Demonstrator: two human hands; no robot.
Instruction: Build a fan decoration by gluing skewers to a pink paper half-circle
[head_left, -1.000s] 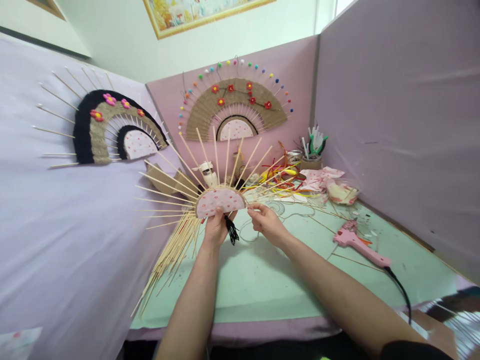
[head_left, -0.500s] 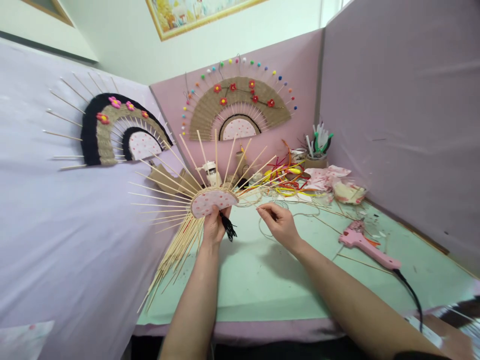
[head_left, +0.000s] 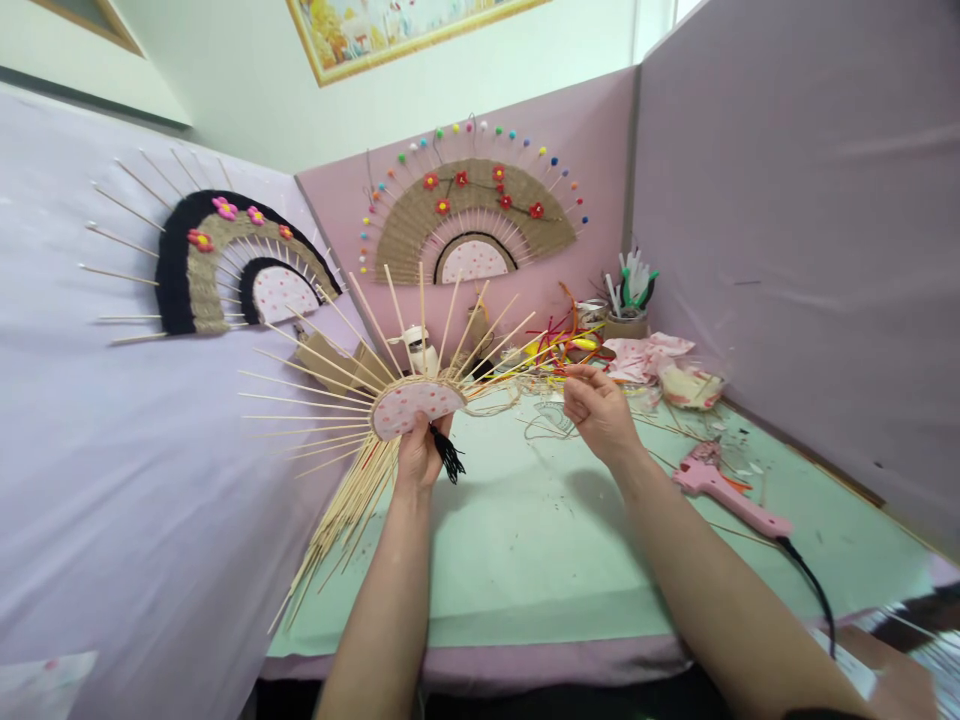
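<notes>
My left hand (head_left: 421, 458) grips a fan frame by its half-round base (head_left: 417, 405), which is covered in white cloth with pink dots. Thin wooden sticks (head_left: 319, 393) spread out from the base like rays. Brown twine (head_left: 491, 408) runs along the base's curved edge and trails off to the right. From the underside hangs a black tassel (head_left: 448, 456). My right hand (head_left: 600, 412) is to the right of the fan, thumb and fingers pinched together. The twine leads toward it, though the strand at the fingertips is too thin to make out clearly.
A bundle of loose sticks (head_left: 345, 510) lies behind my left arm. On the right rests a pink glue gun (head_left: 731, 490) with a black cord. Coloured pipe cleaners (head_left: 574, 340), dotted cloth (head_left: 649, 357) and a cup of tools (head_left: 626, 325) crowd the back. Finished fans (head_left: 480, 215) hang on the walls.
My right hand has moved right and slightly up, away from the fan, still pinched. My left hand and the fan have shifted slightly left in the picture.
</notes>
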